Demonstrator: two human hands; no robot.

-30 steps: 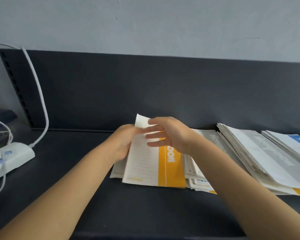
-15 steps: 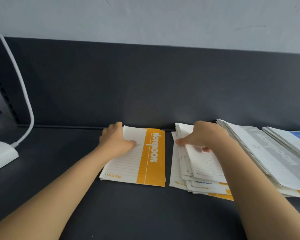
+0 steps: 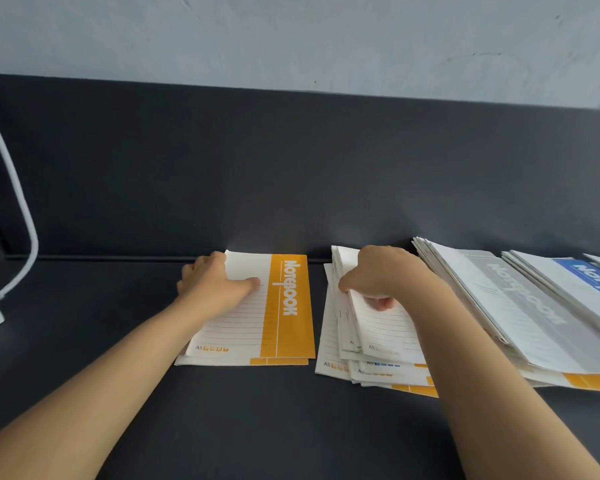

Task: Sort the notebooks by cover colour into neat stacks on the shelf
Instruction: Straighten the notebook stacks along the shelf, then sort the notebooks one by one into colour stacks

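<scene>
Landmark: orange stack (image 3: 288, 306), 2 orange-spined notebooks lying flat on the dark shelf (image 3: 257, 427) against its back panel. Left hand (image 3: 215, 285) pressed palm-down on the stack's white lined part, fingers spread, gripping nothing. Just right of the stack, apart from it by a narrow gap, a loose mixed pile (image 3: 347, 344) with orange and blue edges showing. Right hand (image 3: 378, 275) curled over that pile, thumb and fingers pinching its upper notebooks. Farther right, a grey notebook (image 3: 520, 306) overlapping the pile, then a blue one (image 3: 589, 275). Far left of the stack, a white cable (image 3: 18, 199).
</scene>
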